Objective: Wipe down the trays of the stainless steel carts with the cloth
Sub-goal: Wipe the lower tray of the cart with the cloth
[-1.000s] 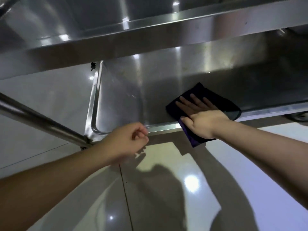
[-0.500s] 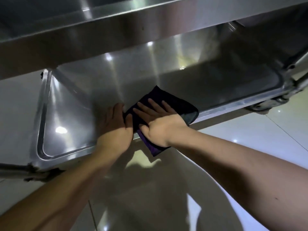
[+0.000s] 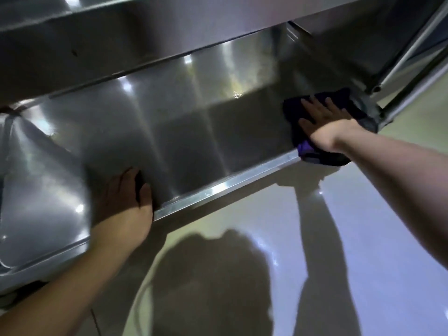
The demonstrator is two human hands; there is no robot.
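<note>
The lowest tray (image 3: 169, 132) of the stainless steel cart lies below me, shiny and full of light streaks. A dark purple cloth (image 3: 322, 155) is spread at the tray's right end and hangs over the front rim. My right hand (image 3: 322, 122) lies flat on the cloth with the fingers straight and spread, pressing it onto the tray. My left hand (image 3: 126, 197) rests on the tray's front rim (image 3: 218, 190) left of centre, fingers laid into the tray and thumb along the edge.
The shelf above (image 3: 121, 37) overhangs the back half of the tray. A cart leg and slanted tubes (image 3: 407, 69) stand at the right corner, close to the cloth. Glossy floor tiles (image 3: 363, 238) with my shadow lie in front.
My right hand has slid the cloth from the tray's middle to its right end. My left hand has stayed flat on the front rim while the view shifted.
</note>
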